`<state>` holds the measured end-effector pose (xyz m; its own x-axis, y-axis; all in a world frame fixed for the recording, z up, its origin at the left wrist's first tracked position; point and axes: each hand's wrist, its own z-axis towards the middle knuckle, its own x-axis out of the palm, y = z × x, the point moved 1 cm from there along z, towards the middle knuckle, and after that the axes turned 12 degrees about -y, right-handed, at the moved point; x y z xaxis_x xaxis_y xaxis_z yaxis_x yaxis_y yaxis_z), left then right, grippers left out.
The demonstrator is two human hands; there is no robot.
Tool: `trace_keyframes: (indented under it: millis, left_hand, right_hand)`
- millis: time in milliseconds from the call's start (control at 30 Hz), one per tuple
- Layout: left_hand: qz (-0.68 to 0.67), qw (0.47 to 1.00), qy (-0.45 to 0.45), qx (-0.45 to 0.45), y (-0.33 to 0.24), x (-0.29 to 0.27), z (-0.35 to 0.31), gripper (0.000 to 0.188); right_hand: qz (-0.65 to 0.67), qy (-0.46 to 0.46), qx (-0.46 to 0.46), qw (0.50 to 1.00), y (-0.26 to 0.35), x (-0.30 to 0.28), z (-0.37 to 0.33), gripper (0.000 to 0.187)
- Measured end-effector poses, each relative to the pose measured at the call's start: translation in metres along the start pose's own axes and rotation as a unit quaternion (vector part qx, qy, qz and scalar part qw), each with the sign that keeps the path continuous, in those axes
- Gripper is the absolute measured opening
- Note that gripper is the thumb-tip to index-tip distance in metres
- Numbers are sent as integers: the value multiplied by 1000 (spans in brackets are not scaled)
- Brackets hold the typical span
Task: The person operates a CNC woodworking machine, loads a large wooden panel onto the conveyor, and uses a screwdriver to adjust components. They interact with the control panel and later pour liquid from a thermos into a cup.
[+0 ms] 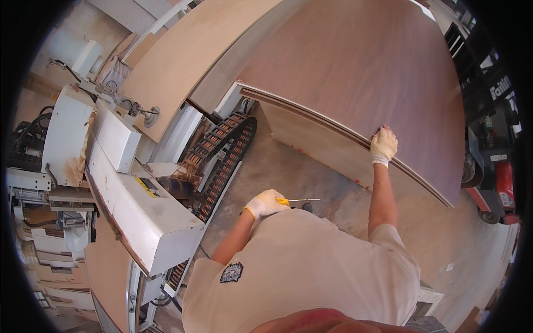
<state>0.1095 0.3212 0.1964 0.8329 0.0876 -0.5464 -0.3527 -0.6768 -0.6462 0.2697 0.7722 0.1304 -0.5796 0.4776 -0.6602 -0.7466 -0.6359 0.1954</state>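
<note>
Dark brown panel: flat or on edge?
Flat: the dark brown panel shows its broad face upward; right hand at its near edge.

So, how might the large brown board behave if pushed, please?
The brown board looks wide and thin, so it may flex; its size suggests it could be heavy; its smooth face might slip under the gloved right hand.

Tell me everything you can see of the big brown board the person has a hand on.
The brown board is a broad, flat sheet with a reddish-brown face and faint streaks like wood grain, so it looks like wood or a wood finish. It lies face up, with layered edges visible just beneath its near side and a pale strip at its near left corner. Its far end runs out of the picture. The gloved right hand rests on its near edge; whether the thumb hooks underneath is hidden.
</note>
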Motion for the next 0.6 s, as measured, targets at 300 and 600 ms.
trace_keyframes:
  millis: [300, 600]
  left_hand:
    - [-37, 887, -433, -156, 4, -156, 86, 52]
    - [56, 924, -333, -180, -71, -209, 177, 59]
  right_hand:
    - [-1, 33, 15, 999, -6, 25, 16, 26]
    - [1, 32, 8, 999, -24, 93, 70, 26]
